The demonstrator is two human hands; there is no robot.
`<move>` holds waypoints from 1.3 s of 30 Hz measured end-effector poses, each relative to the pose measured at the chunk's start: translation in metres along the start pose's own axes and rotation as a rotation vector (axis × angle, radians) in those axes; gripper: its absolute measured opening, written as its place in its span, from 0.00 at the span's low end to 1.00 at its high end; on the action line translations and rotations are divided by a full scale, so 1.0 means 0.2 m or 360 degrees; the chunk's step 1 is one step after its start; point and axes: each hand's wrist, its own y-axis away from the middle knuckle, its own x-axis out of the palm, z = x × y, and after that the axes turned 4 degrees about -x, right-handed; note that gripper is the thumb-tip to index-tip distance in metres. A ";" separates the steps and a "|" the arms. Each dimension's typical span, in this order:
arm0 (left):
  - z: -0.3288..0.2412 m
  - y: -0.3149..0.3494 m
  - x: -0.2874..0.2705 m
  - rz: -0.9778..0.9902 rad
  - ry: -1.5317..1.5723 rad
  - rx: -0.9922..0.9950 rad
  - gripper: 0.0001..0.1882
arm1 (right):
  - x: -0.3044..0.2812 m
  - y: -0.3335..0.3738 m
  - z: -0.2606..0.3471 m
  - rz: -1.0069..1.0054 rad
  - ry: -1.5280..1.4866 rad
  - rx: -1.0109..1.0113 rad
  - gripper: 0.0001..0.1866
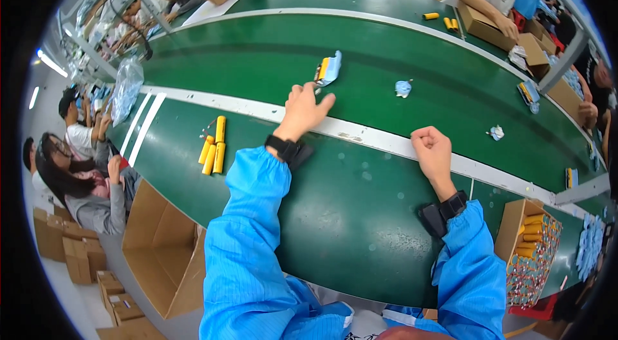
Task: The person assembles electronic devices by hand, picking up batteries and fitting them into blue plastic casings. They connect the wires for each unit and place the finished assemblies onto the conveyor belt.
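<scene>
My left hand (304, 110) reaches over the white rail onto the green belt, thumb apart from its fingers. Just beyond its fingertips lies a yellow cylindrical battery pack with a light blue wrapper (329, 70); whether they touch is hard to tell. My right hand (433, 155) is at the rail with its fingers curled in, and nothing shows between them. Left of my left forearm, several yellow cylindrical batteries (209, 155) lie grouped on the green table. An open carton (508, 224) of yellow batteries with wire ends stands to the right of my right forearm.
The white rail (370, 135) separates table from belt. Small blue-and-white bundles (403, 88) and another wrapped pack (529, 95) sit on the belt. A large open cardboard box (158, 243) stands at the lower left. Light blue pieces (589, 247) lie far right. Co-workers sit across and left.
</scene>
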 end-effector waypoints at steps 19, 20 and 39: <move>0.80 0.27 -0.51 -0.0627 -0.0967 -0.0693 0.21 | 0.10 0.00 0.05 0.0111 0.0260 -0.0019 0.03; 0.81 0.27 -0.51 -0.0628 -0.0971 -0.0692 0.21 | 0.11 0.00 0.05 0.0109 0.0226 -0.0006 0.03; 0.71 0.23 -0.49 -0.0415 -0.0605 -0.0356 0.21 | 0.16 0.00 0.07 0.0124 0.0091 -0.0013 0.03</move>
